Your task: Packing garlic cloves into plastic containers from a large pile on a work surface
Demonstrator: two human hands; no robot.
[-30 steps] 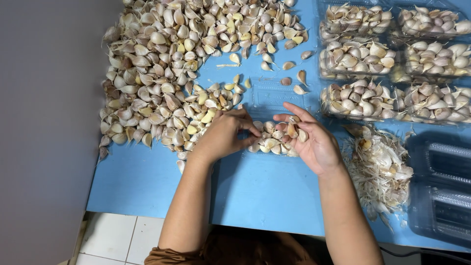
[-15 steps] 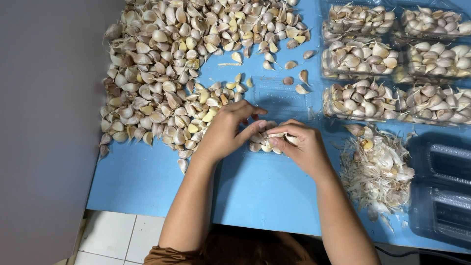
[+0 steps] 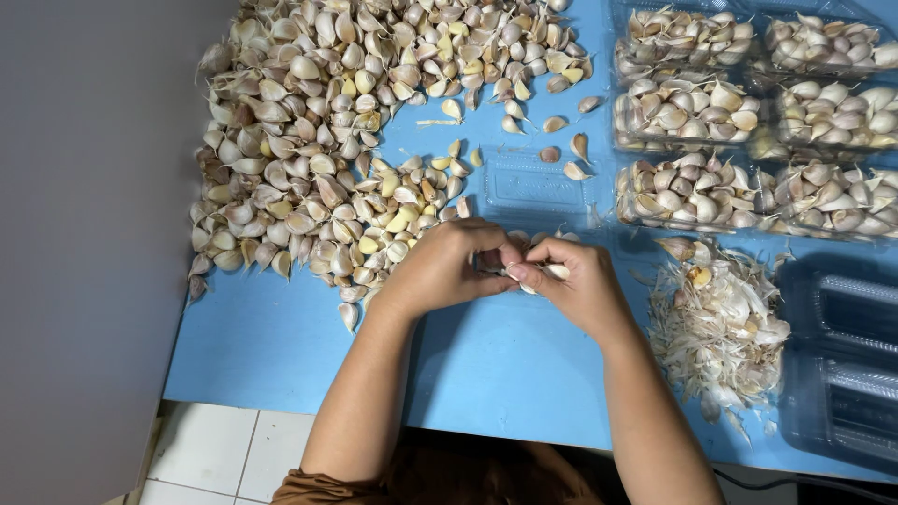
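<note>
Both hands meet over the middle of the blue tabletop (image 3: 281, 355). The left hand (image 3: 440, 271) curls in from nine o'clock, and the right hand (image 3: 580, 285) from three o'clock. Their fingers (image 3: 524, 273) pinch narrow on a single garlic clove (image 3: 552, 271), held between thumbs and fingertips just above the surface. That close grip suits picking at a thin skin, I would judge.

The big heap of loose cloves (image 3: 374, 122) spreads from ten to twelve o'clock of the hands. Its near edge almost touches the left knuckles, so a fresh clove lies within a short reach. A few stray cloves (image 3: 571, 159) lie apart at one o'clock, beside an empty clear tray (image 3: 538, 187) that sits just beyond the hands.

Filled clear trays (image 3: 692, 112) stand in rows at one to two o'clock, touching one another. A pile of papery skins (image 3: 720, 318) sits at three o'clock, just beside the right wrist, where peelings can drop without mixing into the heap. Dark empty trays (image 3: 842, 365) wait past it at the right edge.

Open room is the bare blue strip toward six o'clock, up to the tabletop's near edge. The left edge runs close along a grey wall (image 3: 84, 234), so little room there.
</note>
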